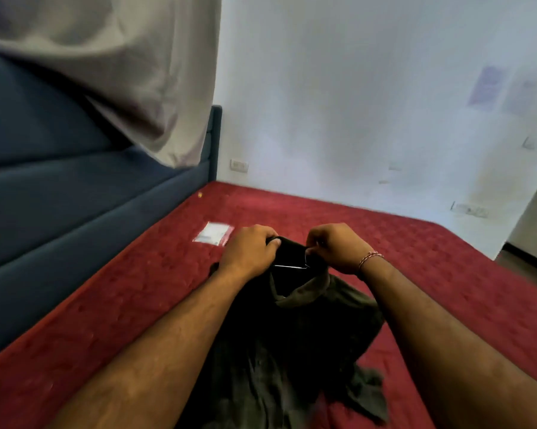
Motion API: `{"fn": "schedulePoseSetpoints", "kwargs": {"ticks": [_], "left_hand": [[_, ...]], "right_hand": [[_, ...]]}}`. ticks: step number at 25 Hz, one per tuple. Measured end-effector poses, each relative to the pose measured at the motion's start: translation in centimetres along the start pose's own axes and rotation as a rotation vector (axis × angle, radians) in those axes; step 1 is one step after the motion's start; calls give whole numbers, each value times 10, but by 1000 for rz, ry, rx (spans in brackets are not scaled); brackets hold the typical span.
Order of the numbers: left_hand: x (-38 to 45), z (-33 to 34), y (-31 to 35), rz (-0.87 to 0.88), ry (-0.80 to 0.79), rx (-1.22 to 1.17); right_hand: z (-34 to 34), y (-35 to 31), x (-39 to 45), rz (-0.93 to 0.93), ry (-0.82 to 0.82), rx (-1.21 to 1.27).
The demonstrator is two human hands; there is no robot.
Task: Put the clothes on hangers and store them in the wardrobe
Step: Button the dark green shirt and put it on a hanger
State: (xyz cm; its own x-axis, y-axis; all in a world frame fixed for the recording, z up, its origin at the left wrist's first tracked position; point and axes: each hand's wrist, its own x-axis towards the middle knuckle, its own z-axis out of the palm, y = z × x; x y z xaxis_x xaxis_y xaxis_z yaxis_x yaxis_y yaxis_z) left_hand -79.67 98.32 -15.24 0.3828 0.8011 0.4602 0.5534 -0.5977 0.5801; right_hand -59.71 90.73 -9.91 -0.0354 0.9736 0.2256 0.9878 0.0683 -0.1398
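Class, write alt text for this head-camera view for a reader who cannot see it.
Two hands, left hand and right hand, grip the neck of a dark olive shirt over a thin metal hanger, above a red quilted mattress. A small clear plastic packet lies nearby.

Red quilted mattress with a small clear plastic bag on it, navy headboard alongside, white wall behind.

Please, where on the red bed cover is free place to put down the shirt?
Free: the wide red cover right of the right hand, up to the white wall; also the strip between the left forearm and the blue headboard. Crowded: the middle, under the dark shirt, and near the small plastic bag.
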Motion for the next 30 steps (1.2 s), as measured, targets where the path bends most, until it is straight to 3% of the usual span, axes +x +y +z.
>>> {"fn": "schedulePoseSetpoints", "kwargs": {"ticks": [3, 5, 8, 13, 16, 19, 23, 25, 28, 30], "left_hand": [[78, -116, 103, 116, 71, 57], [127, -195, 163, 184, 10, 159], [176, -299, 237, 243, 2, 299], [214, -439, 341, 328, 59, 365], [221, -478, 366, 407, -8, 528], [212, -494, 377, 353, -118, 520], [209, -515, 368, 326, 41, 298], [208, -528, 367, 346, 130, 163], [204, -541, 369, 417, 182, 147], [205, -557, 363, 322, 182, 279]], "right_hand": [[-162, -19, 24, 49, 118, 95], [-260, -38, 40, 44, 242, 62], [-381, -75, 62, 30, 241, -189], [-557, -138, 84, 43, 376, -151], [-601, -167, 79, 93, 525, -215], [-619, -194, 70, 47, 612, -414], [-639, -205, 63, -18, 493, -38], [-643, -206, 57, 11, 370, -15], [-642, -206, 52, 2, 454, -2], [-645, -206, 49, 29, 520, 106]]}}
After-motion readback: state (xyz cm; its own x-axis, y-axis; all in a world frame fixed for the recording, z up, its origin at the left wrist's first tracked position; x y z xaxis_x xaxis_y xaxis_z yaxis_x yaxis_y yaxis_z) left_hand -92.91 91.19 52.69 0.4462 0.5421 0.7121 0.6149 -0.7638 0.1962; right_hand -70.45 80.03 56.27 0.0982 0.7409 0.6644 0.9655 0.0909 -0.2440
